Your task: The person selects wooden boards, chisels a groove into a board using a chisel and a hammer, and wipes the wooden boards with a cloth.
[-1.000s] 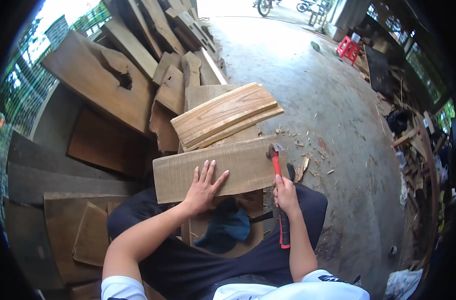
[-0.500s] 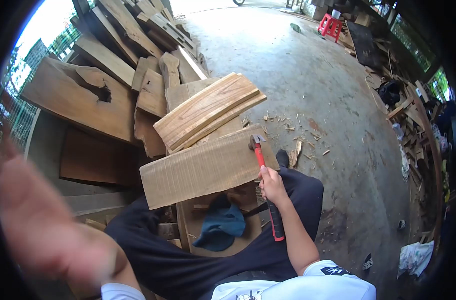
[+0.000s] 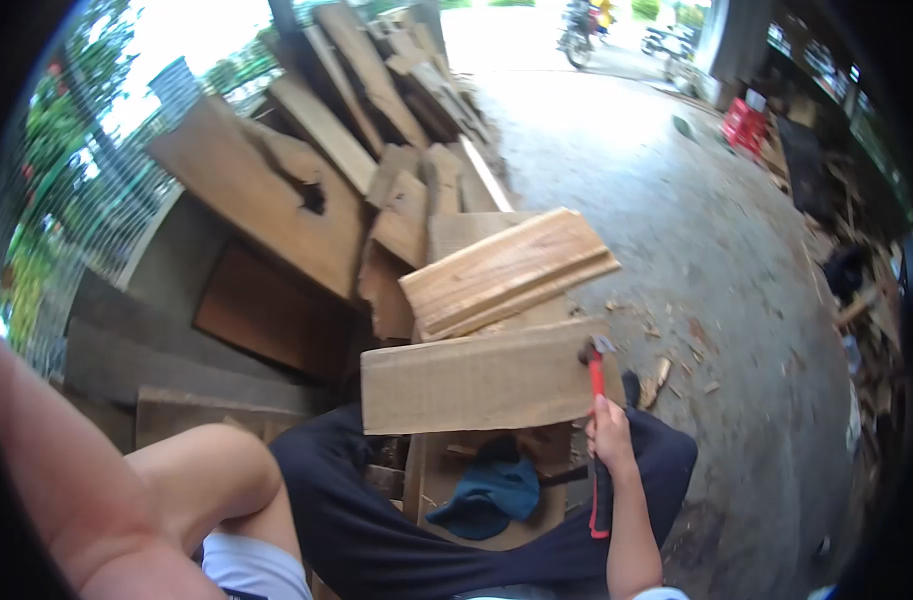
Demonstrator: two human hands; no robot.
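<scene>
Gripping the red-and-black hammer [image 3: 597, 376] partway along its handle, the right hand [image 3: 610, 437] is wrapped tight just beside the near edge of the board [image 3: 467, 385], toward its right end. The hammer's head lies farther off than the fist, over the board; whether it touches is hard to tell. On the left, the bent left arm [image 3: 207, 472] looms close, cut off; its hand is out of sight, so whether its fingers are spread or curled cannot be told.
</scene>
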